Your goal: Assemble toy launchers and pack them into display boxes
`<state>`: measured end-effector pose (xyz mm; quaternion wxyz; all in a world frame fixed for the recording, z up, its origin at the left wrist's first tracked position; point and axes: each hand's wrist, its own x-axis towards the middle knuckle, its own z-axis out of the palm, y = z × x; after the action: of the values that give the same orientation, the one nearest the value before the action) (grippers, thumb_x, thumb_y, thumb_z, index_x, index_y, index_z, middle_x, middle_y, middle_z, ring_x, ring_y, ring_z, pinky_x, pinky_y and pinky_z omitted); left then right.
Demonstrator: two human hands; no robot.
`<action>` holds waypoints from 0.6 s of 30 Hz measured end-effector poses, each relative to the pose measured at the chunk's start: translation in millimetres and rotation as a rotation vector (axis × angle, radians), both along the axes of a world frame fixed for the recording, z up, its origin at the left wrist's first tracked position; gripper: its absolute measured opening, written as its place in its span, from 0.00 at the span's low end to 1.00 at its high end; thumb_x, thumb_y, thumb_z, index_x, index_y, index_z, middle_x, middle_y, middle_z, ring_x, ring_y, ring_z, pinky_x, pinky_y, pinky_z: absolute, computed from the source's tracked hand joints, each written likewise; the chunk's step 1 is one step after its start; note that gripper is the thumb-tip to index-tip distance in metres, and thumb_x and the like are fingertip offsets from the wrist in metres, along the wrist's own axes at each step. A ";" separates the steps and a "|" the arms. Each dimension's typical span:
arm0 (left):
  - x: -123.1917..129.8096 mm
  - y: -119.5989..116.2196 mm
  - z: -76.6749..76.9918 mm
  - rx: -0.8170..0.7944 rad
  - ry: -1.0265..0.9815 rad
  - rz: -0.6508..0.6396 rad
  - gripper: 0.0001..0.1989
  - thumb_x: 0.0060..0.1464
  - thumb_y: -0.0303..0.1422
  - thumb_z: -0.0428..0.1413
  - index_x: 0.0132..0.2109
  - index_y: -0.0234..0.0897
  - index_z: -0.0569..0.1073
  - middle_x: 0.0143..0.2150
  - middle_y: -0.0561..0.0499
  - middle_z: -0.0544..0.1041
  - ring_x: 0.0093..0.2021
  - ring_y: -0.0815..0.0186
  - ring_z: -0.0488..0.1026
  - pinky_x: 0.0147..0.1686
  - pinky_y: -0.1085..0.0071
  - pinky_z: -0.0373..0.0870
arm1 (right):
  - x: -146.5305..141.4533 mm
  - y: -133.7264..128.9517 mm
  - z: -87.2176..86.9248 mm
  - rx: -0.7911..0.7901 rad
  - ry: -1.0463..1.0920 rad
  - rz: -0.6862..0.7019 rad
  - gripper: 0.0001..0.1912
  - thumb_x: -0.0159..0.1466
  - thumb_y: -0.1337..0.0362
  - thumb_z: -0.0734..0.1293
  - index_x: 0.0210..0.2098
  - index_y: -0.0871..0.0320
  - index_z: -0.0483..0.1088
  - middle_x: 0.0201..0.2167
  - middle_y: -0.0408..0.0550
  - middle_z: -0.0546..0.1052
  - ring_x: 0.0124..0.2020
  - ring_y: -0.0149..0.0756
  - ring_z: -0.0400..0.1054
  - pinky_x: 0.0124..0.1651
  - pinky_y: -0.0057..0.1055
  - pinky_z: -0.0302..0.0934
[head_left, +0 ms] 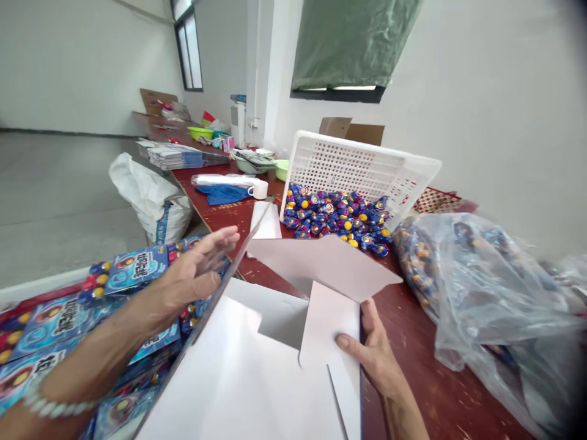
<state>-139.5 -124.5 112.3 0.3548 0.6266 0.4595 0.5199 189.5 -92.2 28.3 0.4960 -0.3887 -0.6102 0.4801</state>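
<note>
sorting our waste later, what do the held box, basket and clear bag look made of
Held box: likely smooth white card, going by its thin, creased flaps.
Basket: probably rigid moulded plastic, white, from its regular holes and rounded rim.
Clear bag: seemingly thin, glossy plastic film, see-through and wrinkled.

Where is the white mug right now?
In the head view, the white mug is on the red table, slightly left of centre, between the blue cloth and the white basket.
</note>
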 end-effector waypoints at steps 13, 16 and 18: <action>19.1 18.3 3.5 -0.036 0.511 0.005 0.30 0.49 0.33 0.54 0.60 0.46 0.58 0.65 0.49 0.56 0.63 0.52 0.57 0.59 0.57 0.58 | -18.2 10.3 -1.8 0.387 -0.070 -0.158 0.22 0.59 0.68 0.68 0.51 0.46 0.64 0.53 0.48 0.69 0.56 0.42 0.62 0.56 0.44 0.58; 21.1 18.5 -0.5 0.024 0.496 0.034 0.15 0.52 0.34 0.51 0.48 0.42 0.70 0.65 0.50 0.55 0.65 0.51 0.52 0.63 0.55 0.50 | -12.5 6.4 8.5 0.594 -0.334 -0.033 0.13 0.63 0.72 0.61 0.42 0.48 0.69 0.49 0.47 0.71 0.56 0.42 0.62 0.57 0.47 0.55; 20.9 17.8 -0.2 -0.006 0.473 0.009 0.13 0.55 0.38 0.49 0.45 0.42 0.73 0.65 0.50 0.55 0.65 0.51 0.54 0.63 0.54 0.50 | -6.1 2.1 19.1 0.575 -0.522 0.073 0.14 0.63 0.69 0.61 0.47 0.49 0.67 0.55 0.49 0.68 0.60 0.45 0.58 0.60 0.53 0.49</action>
<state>-118.6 -106.7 112.1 0.2369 0.7279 0.5340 0.3589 183.4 -90.0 47.4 0.3951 -0.3210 -0.8390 0.1920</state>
